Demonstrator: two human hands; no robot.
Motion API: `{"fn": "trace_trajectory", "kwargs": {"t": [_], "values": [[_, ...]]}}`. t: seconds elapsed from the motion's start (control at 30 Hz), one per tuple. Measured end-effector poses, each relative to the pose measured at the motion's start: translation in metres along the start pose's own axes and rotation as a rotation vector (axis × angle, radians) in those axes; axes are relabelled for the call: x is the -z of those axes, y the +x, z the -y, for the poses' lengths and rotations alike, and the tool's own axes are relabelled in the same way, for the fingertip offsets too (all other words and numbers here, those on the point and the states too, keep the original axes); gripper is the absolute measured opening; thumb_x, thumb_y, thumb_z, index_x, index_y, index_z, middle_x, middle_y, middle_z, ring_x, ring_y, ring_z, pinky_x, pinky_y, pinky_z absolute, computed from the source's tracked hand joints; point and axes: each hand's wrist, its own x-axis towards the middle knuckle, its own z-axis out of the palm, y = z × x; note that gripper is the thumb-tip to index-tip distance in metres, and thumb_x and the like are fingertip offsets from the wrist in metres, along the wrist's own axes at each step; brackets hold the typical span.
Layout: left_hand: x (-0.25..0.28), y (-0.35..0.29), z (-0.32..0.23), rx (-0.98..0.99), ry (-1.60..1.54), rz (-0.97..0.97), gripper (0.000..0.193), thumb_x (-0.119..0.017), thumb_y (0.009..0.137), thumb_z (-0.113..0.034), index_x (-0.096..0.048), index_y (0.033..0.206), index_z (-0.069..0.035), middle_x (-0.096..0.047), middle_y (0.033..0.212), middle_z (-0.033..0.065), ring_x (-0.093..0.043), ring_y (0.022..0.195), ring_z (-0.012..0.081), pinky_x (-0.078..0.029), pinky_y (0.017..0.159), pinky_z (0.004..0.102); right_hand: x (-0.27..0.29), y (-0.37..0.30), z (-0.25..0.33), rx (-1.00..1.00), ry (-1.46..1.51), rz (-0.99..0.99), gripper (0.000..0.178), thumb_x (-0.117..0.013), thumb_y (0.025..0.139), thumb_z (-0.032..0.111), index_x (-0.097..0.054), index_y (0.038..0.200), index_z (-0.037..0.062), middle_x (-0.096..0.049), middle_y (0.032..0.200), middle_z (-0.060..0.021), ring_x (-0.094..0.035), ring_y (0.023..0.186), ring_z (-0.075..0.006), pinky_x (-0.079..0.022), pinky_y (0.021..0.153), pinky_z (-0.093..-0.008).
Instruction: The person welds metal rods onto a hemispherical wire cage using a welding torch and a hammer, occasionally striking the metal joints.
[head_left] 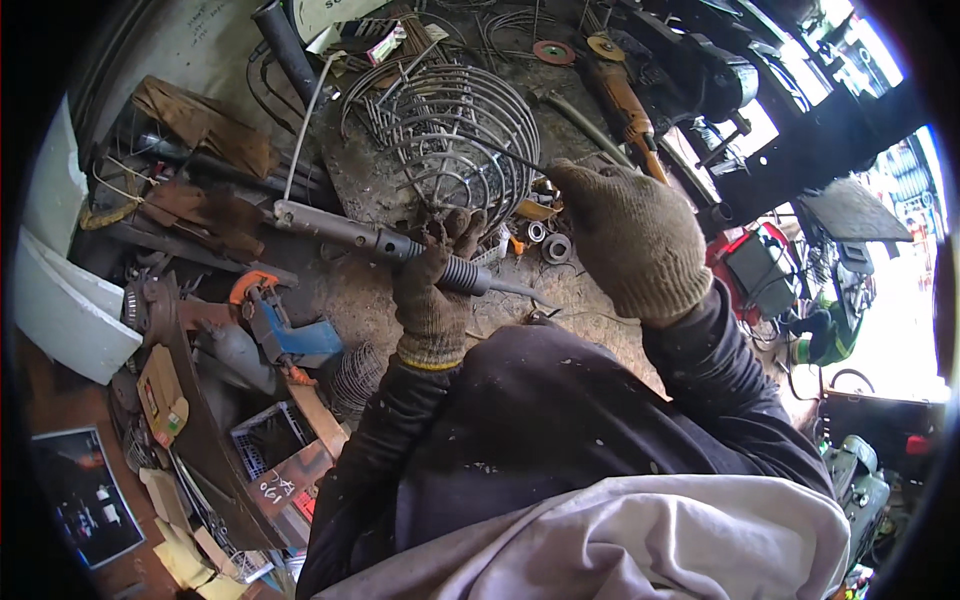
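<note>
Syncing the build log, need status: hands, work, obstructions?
Left hand closed around grey spring-ended tool. Right hand closed on thin dark rod. Wire cage beyond; orange power tool close, possible snag.

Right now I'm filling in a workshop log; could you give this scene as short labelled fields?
Left hand: gloved, closed around a tubular metal holder
Right hand: gloved, gripping a thin dark rod
Beyond hands: domed wire guard
Right of guard: angle grinder
Unclear: whether rod touches guard
</note>
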Motion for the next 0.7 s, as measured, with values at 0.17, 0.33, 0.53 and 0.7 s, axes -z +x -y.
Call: {"fn": "trace_trajectory", "kwargs": {"t": [0.17, 0.33, 0.53, 0.7], "values": [[-0.035, -0.002, 0.010, -0.149, -0.131, 0.042, 0.042, -0.073, 0.084, -0.009, -0.056, 0.120, 0.001, -0.068, 0.109, 0.0198, -0.068, 0.106, 0.0315, -0.046, 0.110, 0.0584, 0.014, 0.015, -0.024, 0.174, 0.006, 0.030, 0.025, -0.060, 0.085, 0.015, -0.065, 0.109, 0.0092, -0.066, 0.081, -0.0126, -0.069, 0.077, -0.0349, -0.054, 0.063, -0.0450], [-0.051, -0.001, 0.013, -0.142, -0.146, 0.032, 0.029, -0.072, 0.083, -0.006, -0.060, 0.109, 0.000, -0.068, 0.106, 0.0193, -0.068, 0.107, 0.0330, -0.041, 0.113, 0.0630, 0.003, 0.026, -0.055, 0.320, 0.045, -0.108, 0.027, -0.061, 0.084, 0.018, -0.066, 0.110, 0.0099, -0.066, 0.084, -0.0109, -0.069, 0.080, -0.0332, -0.055, 0.066, -0.0437], [-0.059, 0.006, 0.008, -0.168, -0.211, 0.071, 0.025, -0.072, 0.081, -0.007, -0.064, 0.105, -0.003, -0.070, 0.110, 0.0149, -0.066, 0.112, 0.0341, -0.040, 0.113, 0.0629, -0.011, 0.049, -0.049, 0.362, 0.177, -0.180, 0.042, -0.063, 0.081, 0.013, -0.068, 0.123, 0.0169, -0.068, 0.086, -0.0112, -0.068, 0.079, -0.0324, -0.056, 0.069, -0.0421], [-0.025, 0.028, -0.015, -0.167, -0.140, -0.061, 0.029, -0.070, 0.081, -0.008, -0.065, 0.108, -0.001, -0.072, 0.108, 0.0146, -0.070, 0.103, 0.0306, -0.048, 0.107, 0.0578, -0.041, 0.065, -0.030, 0.308, 0.157, -0.082, 0.035, -0.062, 0.082, 0.021, -0.069, 0.117, 0.0172, -0.068, 0.086, -0.0115, -0.068, 0.086, -0.0336, -0.056, 0.074, -0.0434]]}}
